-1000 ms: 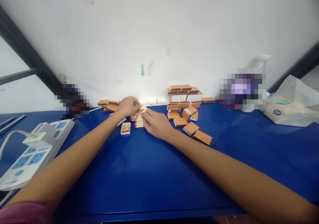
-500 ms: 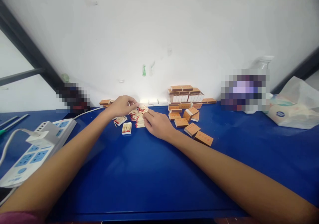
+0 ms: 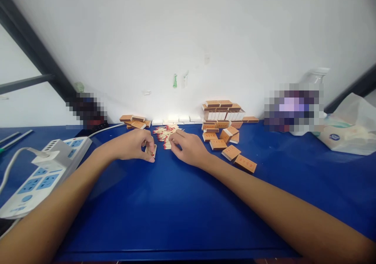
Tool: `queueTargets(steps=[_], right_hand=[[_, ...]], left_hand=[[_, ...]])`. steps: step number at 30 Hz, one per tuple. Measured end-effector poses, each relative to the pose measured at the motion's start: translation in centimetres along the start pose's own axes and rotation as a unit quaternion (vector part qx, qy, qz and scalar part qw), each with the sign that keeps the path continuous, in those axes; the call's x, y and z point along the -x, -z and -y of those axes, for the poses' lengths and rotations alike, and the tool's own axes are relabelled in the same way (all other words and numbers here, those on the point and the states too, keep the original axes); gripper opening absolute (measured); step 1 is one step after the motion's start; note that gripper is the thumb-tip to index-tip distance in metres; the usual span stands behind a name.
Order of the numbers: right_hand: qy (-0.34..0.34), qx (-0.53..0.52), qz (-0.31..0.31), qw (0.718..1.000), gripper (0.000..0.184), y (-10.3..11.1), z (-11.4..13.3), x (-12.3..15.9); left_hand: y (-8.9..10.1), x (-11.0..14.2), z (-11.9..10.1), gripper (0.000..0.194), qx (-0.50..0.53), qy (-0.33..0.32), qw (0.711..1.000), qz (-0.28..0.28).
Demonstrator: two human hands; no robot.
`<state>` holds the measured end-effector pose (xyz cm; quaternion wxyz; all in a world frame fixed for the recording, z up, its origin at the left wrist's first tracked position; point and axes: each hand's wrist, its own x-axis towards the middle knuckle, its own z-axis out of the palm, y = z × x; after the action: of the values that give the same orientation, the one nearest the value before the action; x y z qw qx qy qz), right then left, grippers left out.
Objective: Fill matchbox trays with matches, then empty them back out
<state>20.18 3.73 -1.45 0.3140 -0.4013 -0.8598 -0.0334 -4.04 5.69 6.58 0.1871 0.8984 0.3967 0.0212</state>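
My left hand (image 3: 135, 144) reaches over a small matchbox tray (image 3: 154, 151) filled with matches, its thumb at the near edge and its fingers curled over the top. To its right, my right hand (image 3: 188, 148) rests on the blue table with bent fingers closed at the side of a heap of red-tipped matches (image 3: 164, 134). Its fingertips are partly hidden. Several white trays (image 3: 179, 119) stand in a row behind the heap, along the wall.
Orange matchboxes (image 3: 225, 115) are stacked at the wall on the right, with several loose matchboxes (image 3: 230, 152) in front. More matchboxes (image 3: 135, 121) lie at the back left. A white power strip (image 3: 44, 179) is at the left, and a tissue pack (image 3: 346, 134) at the right.
My left hand has come from the back of the match heap down to the filled tray, toward me and left. My right hand stays by the heap. The view has shifted slightly.
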Motion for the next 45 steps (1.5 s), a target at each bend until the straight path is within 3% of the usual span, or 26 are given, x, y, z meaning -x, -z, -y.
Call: queueTargets(steps=[6, 10, 12, 14, 17, 20, 25, 33, 38, 41, 45], right_hand=[[-0.005, -0.017, 0.001, 1.0, 0.018, 0.0, -0.7, 0.2], [-0.055, -0.143, -0.02, 0.988, 0.016, 0.0, -0.4, -0.5], [-0.138, -0.266, -0.021, 0.954, 0.021, 0.5, -0.1, -1.2], [-0.228, -0.369, 0.009, 0.901, 0.03, 1.3, 0.2, -2.0], [-0.311, -0.438, 0.121, 0.835, 0.038, 2.6, 0.3, -2.7], [-0.333, -0.474, 0.203, 0.789, 0.039, 3.4, 0.0, -2.7], [-0.307, -0.543, 0.202, 0.755, 0.033, 3.0, -1.0, -2.6], [-0.279, -0.581, 0.209, 0.735, 0.038, 3.3, -1.5, -2.3], [-0.307, -0.557, 0.196, 0.746, 0.031, 4.1, -2.8, -2.0], [-0.348, -0.502, 0.149, 0.778, 0.028, 4.9, -3.8, -1.7], [-0.37, -0.361, 0.068, 0.853, 0.025, 5.6, -4.4, -1.6]], left_hand=[[0.2, 0.2, -0.4, 0.015, 0.006, -0.009, 1.0, 0.015], [0.4, 0.4, -0.2, 0.018, 0.015, -0.017, 1.0, -0.022], [0.5, 0.3, -0.3, 0.018, 0.024, -0.029, 0.998, -0.052], [0.4, 0.3, -0.6, 0.018, 0.029, -0.043, 0.996, -0.066], [0.2, 0.3, -1.6, 0.017, 0.034, -0.071, 0.995, -0.064], [0.3, 0.4, -2.6, 0.018, 0.024, -0.106, 0.991, -0.078], [0.9, 0.3, -3.1, 0.016, 0.0, -0.128, 0.985, -0.113], [0.8, -0.2, -3.1, 0.009, -0.015, -0.138, 0.983, -0.117], [0.4, -1.3, -2.3, 0.013, 0.003, -0.109, 0.984, -0.143], [-0.4, -3.1, -1.4, 0.032, 0.031, -0.096, 0.976, -0.193], [-1.5, -5.8, -0.4, 0.041, 0.063, -0.059, 0.977, -0.194]])
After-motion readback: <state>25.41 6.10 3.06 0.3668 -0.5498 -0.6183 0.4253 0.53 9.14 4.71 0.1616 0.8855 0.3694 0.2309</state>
